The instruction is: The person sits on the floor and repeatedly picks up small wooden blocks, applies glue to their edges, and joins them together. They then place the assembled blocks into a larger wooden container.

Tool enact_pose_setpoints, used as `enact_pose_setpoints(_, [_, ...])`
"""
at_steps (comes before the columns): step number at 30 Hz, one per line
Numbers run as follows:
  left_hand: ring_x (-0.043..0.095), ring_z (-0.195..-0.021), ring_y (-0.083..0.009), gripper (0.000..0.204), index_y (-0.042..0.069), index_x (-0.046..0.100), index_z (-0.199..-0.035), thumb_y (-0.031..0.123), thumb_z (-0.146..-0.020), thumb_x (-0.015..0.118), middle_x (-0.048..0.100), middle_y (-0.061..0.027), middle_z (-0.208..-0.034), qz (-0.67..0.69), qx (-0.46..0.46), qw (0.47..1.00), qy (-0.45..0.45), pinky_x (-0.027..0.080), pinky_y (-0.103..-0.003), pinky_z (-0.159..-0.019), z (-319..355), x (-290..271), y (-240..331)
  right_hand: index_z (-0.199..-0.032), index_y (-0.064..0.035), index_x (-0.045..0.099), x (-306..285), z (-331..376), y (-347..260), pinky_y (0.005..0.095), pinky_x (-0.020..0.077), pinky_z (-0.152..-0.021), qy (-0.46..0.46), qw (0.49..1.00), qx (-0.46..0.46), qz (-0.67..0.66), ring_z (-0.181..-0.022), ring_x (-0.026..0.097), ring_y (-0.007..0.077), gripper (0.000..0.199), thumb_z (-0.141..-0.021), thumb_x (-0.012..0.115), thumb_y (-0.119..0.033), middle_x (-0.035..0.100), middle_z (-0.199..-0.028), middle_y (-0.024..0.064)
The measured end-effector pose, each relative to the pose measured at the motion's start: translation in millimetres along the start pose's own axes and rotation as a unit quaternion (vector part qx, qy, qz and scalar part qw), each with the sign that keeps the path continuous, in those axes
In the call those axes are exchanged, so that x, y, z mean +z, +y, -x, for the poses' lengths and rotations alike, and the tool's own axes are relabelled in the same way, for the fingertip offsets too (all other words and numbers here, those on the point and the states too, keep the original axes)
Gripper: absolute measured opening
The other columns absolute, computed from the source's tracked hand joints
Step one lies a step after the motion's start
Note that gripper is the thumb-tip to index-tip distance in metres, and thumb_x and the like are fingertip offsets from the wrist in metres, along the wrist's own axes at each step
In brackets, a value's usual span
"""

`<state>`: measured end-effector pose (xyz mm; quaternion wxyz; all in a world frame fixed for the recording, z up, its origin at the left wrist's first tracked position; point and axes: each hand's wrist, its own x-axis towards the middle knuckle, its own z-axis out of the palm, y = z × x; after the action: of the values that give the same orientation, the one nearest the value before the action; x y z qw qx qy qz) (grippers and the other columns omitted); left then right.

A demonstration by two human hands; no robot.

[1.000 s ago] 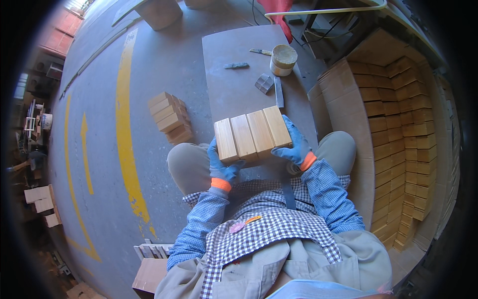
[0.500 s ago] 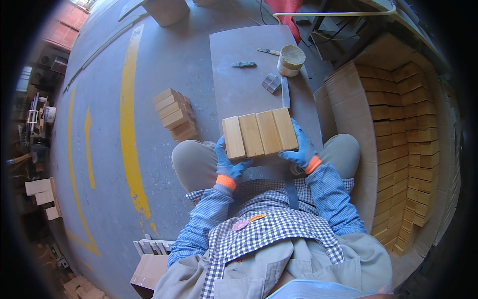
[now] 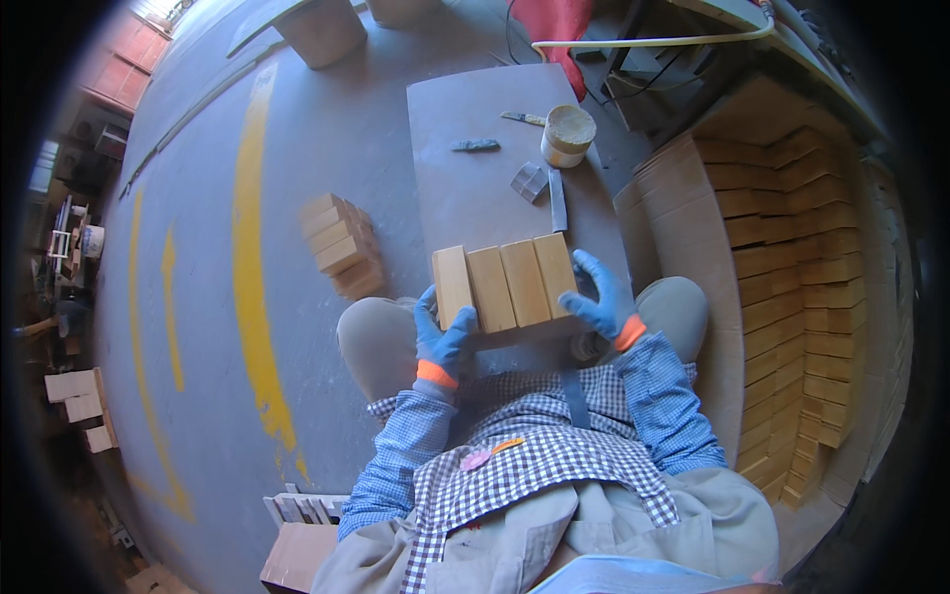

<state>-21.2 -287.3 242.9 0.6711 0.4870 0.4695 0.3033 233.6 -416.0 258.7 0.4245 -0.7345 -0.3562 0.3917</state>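
Four-sided wooden blocks (image 3: 509, 284), several in a side-by-side row, sit at the near end of the grey board in front of me. The leftmost block (image 3: 454, 290) leans slightly out of line, with a narrow gap beside it. My left hand (image 3: 440, 340), in a blue glove with an orange cuff, has its fingers along that block's left side and its thumb at the near corner. At the row's right end, my right hand (image 3: 606, 300), gloved the same way, has fingers and thumb spread, close to the last block.
On the grey board (image 3: 450, 203) lie a putty-topped tub (image 3: 568, 137), a grey cube-like piece (image 3: 530, 182), a flat grey strip (image 3: 557, 201) and two knife-like tools. Stacked blocks (image 3: 339, 244) stand on the floor at left. A cardboard box (image 3: 690, 213) full of blocks stands at right.
The row of blocks has come down toward the board's near end. My right hand's fingers have spread away from the row, while my left hand stays at the leftmost block.
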Motion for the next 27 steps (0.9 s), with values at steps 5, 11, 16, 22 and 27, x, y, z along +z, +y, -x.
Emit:
enact_pose_setpoints(5, [0.051,-0.122,-0.0261,0.074,0.001,0.038,-0.141,0.030,-0.085,0.077,0.051,-0.0162,-0.132,-0.022,0.045,0.999,-0.003,0.044,-0.038,-0.103,-13,-1,4,-0.128,-0.0016,0.062,-19,-56,-30,0.0341,0.0506,-0.097,0.151,0.968,-0.176,0.093,-0.106,0.066,0.0262,0.042,-0.091,0.068,-0.019,0.067,-0.118,0.0148])
enact_pose_setpoints(11, [0.051,-0.125,-0.0271,0.080,-0.002,0.036,-0.142,0.032,-0.083,0.079,0.050,-0.0178,-0.136,0.020,0.017,1.000,0.003,0.043,-0.040,-0.105,-22,-4,-1,-0.120,-0.0065,0.066,12,-185,-77,0.0405,0.0531,-0.086,0.119,0.877,-0.234,0.402,-0.102,0.068,0.0317,0.031,-0.093,0.059,-0.020,0.069,-0.114,0.0156])
enact_pose_setpoints(16, [0.052,-0.124,-0.0275,0.080,-0.002,0.037,-0.142,0.033,-0.083,0.079,0.051,-0.0177,-0.135,0.004,0.041,0.999,0.017,0.043,-0.040,-0.105,-25,-3,-6,-0.118,-0.0174,0.070,50,-308,-103,0.0464,0.0507,-0.082,0.112,0.745,-0.035,0.657,-0.104,0.068,0.0285,0.029,-0.091,0.058,-0.019,0.070,-0.116,0.0064])
enact_pose_setpoints(22, [0.052,-0.119,-0.0246,0.073,-0.002,0.040,-0.141,0.029,-0.086,0.076,0.052,-0.0151,-0.131,-0.096,0.108,0.988,0.059,0.042,-0.038,-0.105,-22,-1,-16,-0.107,-0.0165,0.076,33,-391,-66,0.0504,0.0504,-0.070,0.058,0.749,0.075,0.656,-0.099,0.071,0.0248,0.022,-0.088,0.065,-0.019,0.075,-0.108,0.0051])
enact_pose_setpoints(27, [0.053,-0.119,-0.0302,0.070,-0.004,0.042,-0.138,0.033,-0.088,0.074,0.054,-0.0192,-0.129,-0.113,0.128,0.984,0.055,0.040,-0.040,-0.106,-29,2,-29,-0.104,-0.0139,0.077,27,-400,-60,0.0506,0.0518,-0.073,0.091,0.754,0.086,0.645,-0.100,0.071,0.0299,0.022,-0.089,0.061,-0.017,0.074,-0.108,0.0094])
